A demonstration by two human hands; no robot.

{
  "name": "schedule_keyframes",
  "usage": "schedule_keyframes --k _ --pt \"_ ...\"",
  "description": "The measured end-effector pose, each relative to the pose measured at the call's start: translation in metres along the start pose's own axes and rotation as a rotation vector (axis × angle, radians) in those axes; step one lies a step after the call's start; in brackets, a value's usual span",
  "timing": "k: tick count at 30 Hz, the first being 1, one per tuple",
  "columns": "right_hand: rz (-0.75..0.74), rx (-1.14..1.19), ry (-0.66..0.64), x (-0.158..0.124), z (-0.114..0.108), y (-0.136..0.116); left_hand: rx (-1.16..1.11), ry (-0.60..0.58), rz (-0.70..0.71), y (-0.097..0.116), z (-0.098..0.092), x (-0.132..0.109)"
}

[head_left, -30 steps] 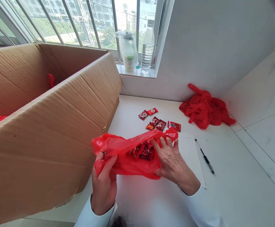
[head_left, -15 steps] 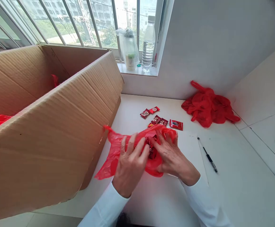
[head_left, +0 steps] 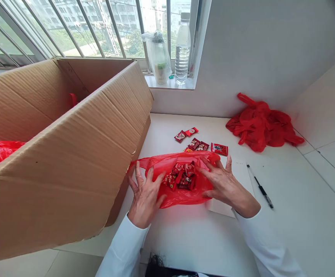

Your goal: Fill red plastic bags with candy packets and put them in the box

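A thin red plastic bag [head_left: 181, 199] lies on the white table between my hands, its mouth spread wide. Several small red and dark red candy packets [head_left: 186, 181] show inside it. My left hand [head_left: 145, 194] rests on the bag's left side with fingers apart. On the right side, my right hand [head_left: 220, 181] has its fingers spread, some of them against the bag's inner edge. Beyond the bag, several loose packets [head_left: 194, 144] lie on the table, with a larger red packet [head_left: 219, 149] at their right.
A big open cardboard box [head_left: 77, 169] stands at the left, with red plastic [head_left: 0, 154] inside. Crumpled red bags [head_left: 261, 125] lie against the wall. Right of my hands are a white paper [head_left: 244, 173] and a pen [head_left: 261, 187]. A water bottle [head_left: 182, 54] stands on the windowsill.
My hands have moved apart, left hand leftward and right hand rightward. The bag's mouth is wider, and the packets inside show more clearly. The view has shifted slightly.
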State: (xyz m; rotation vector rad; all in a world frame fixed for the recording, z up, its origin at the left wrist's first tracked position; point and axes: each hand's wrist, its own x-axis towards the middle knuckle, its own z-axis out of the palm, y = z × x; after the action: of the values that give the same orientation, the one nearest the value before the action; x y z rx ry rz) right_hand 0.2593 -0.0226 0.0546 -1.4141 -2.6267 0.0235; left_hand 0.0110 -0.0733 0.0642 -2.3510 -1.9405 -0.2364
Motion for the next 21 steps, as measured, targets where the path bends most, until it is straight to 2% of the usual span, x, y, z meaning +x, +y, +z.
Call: schedule_keyframes --k 3,7,13,16,21 --pt "0.009 -0.053 0.060 0.003 -0.003 0.001 -0.027 0.046 -0.012 0.005 0.004 0.010" --pt "-0.007 -0.033 0.107 0.011 -0.003 -0.009 0.002 -0.017 -0.046 0.010 0.010 0.016" --pt "0.012 0.007 0.009 0.016 0.017 -0.022 -0.023 0.046 -0.069 0.002 0.023 0.013" --pt "0.052 0.017 -0.038 0.013 0.022 -0.016 -0.057 0.099 -0.070 -0.002 0.026 0.011" --pt "0.091 0.022 -0.001 0.003 0.019 0.002 -0.077 0.151 -0.071 -0.002 0.027 0.016"
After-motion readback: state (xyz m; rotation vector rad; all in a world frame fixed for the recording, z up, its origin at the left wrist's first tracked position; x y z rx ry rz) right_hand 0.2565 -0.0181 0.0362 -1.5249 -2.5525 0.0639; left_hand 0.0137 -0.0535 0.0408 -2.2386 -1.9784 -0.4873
